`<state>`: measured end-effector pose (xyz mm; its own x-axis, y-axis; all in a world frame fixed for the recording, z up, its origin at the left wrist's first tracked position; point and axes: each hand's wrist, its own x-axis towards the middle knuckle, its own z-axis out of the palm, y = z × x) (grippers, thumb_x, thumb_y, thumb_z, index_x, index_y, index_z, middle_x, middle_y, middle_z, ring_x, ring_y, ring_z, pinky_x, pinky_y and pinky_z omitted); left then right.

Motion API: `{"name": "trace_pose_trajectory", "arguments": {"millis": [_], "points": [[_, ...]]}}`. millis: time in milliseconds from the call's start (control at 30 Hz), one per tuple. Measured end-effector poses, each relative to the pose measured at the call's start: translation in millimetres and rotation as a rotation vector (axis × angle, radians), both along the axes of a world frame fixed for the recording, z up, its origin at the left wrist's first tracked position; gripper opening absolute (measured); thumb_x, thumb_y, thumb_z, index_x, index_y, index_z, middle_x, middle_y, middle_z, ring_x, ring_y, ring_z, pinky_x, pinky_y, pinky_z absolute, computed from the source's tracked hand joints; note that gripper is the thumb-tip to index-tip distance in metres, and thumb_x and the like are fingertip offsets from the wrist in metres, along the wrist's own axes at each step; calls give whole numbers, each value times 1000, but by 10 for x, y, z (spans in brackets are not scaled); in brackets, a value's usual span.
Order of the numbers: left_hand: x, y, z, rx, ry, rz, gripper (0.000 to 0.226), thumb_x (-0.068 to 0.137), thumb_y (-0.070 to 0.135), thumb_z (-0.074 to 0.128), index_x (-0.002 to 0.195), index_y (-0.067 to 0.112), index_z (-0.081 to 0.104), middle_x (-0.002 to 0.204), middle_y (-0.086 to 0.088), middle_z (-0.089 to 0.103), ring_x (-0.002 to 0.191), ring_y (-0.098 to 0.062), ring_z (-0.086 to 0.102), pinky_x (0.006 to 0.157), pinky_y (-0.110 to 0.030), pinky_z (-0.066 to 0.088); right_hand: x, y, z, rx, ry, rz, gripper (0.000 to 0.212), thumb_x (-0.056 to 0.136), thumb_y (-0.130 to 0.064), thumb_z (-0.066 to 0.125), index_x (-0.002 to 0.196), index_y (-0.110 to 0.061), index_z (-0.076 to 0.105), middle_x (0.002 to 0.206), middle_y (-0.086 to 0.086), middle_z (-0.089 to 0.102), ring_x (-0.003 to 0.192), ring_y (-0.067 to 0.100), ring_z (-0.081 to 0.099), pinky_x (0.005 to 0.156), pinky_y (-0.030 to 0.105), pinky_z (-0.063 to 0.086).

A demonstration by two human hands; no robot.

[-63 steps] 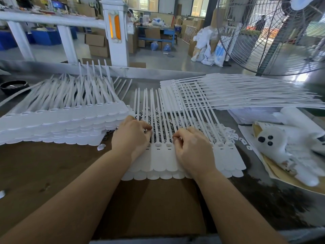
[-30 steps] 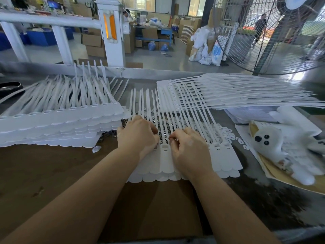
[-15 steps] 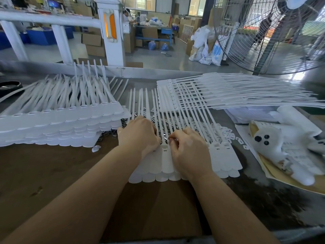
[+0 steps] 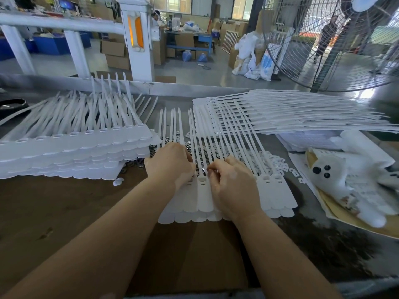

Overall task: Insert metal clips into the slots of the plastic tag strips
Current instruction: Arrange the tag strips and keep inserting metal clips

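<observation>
Fingers (image 4: 212, 169) of the right hand (image 4: 232, 188): curled, apparently pinching something at a slot of the tag strips (image 4: 204, 197) on the worktop (image 4: 64, 212); clip not discernible. Left hand (image 4: 170, 165): fingers hidden, state undeterminable. Step judged: clip insertion. Next: pressed home, neighbouring slot addressed.

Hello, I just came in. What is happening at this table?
A person is fitting small metal clips into white plastic tag strips laid in a row on the table. Both hands work at the slot end of the middle strips: the left hand rests on them with curled fingers, and the right hand pinches at one slot. A stack of strips lies to the left, another behind on the right.
</observation>
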<state>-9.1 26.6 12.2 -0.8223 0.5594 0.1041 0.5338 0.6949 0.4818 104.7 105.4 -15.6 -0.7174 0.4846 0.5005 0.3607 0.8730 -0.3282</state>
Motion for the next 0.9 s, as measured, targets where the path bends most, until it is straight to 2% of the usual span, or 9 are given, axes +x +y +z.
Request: {"name": "trace_pose_trajectory", "arguments": {"millis": [133, 267, 533, 667, 800, 900], "points": [[-22, 25, 10, -10, -31, 16, 15, 82, 23, 58, 89, 18, 71, 84, 2, 68, 78, -19, 61, 87, -43, 48, -5, 1, 2, 0, -3, 5, 15, 91, -21, 52, 88, -14, 64, 83, 1, 58, 78, 17, 51, 71, 24, 33], [-27, 28, -1, -5, -11, 15, 12, 83, 26, 59, 87, 22, 70, 84, 5, 65, 80, -18, 59, 88, -44, 47, 2, 8, 3, -11, -18, 2, 17, 92, -23, 49, 92, -15, 64, 85, 1, 58, 80, 17, 51, 71, 24, 31], [-60, 53, -48, -51, 6, 25, 19, 88, 32, 55, 101, 22, 65, 108, 1, 58, 102, -21, 54, 95, -47, 32, 10, 4, 11, -7, -38, -7, 18, 93, -25, 47, 93, -16, 64, 88, 1, 58, 84, 17, 52, 72, 24, 31], [-66, 52, -42, 13, -31, 48, 11, 89, 29, 55, 97, 32, 62, 112, 2, 57, 107, -21, 52, 94, -45, 29, 6, -1, 14, 1, -43, -11, 19, 94, -25, 47, 94, -16, 63, 89, 0, 58, 84, 16, 52, 72, 23, 29], [-41, 89, -31, -3, 24, 16, 26, 90, 21, 52, 105, 40, 62, 122, 2, 50, 120, -23, 41, 98, -46, 26, 10, -1, 16, 1, -48, -3, 19, 94, -25, 46, 94, -17, 63, 89, -1, 57, 83, 15, 51, 72, 24, 31], [-33, 102, -35, -7, 26, -9, 25, 89, 25, 52, 106, 37, 65, 126, 2, 48, 121, -22, 40, 100, -47, 25, 11, 3, 18, 0, -54, 1, 20, 94, -26, 45, 94, -17, 62, 88, -1, 56, 83, 14, 50, 72, 23, 31]]}}
